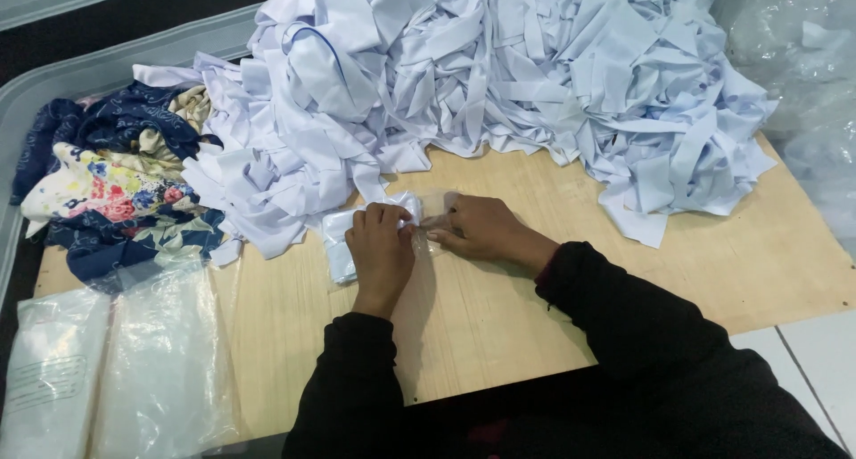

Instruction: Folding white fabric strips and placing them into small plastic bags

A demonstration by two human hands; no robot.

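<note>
Black sleeves (571, 370) fill the near edge, and from them both hands reach onto the pale plywood tabletop (499, 325). Far to the left of the fingers lie flat clear plastic bags (116, 370), and beyond those a heap of navy and cream floral cloth (116, 183). The left hand (382, 249) rests curled on a small clear plastic pouch packed with folded white fabric strip (343, 245), its fingers drawn together and pinching the pouch's right end. Just beside it, touching at the same spot, the right hand (477, 229) has its fingertips closed on the pouch's transparent flap, which sticks out between the two hands. Whether the flap is sealed cannot be told. The pouch looks light and soft, likely to give under pressure, and its film is probably slippery and prone to crinkling; the firmest hold would seem to be over the padded middle under the left palm, with the thin flap taken only by fingertip pinch. Beyond the fingers and spreading away to their right rises a large tangled pile of white fabric strips (535, 76), with crumpled clear plastic sheeting (802, 85) furthest right.
</note>
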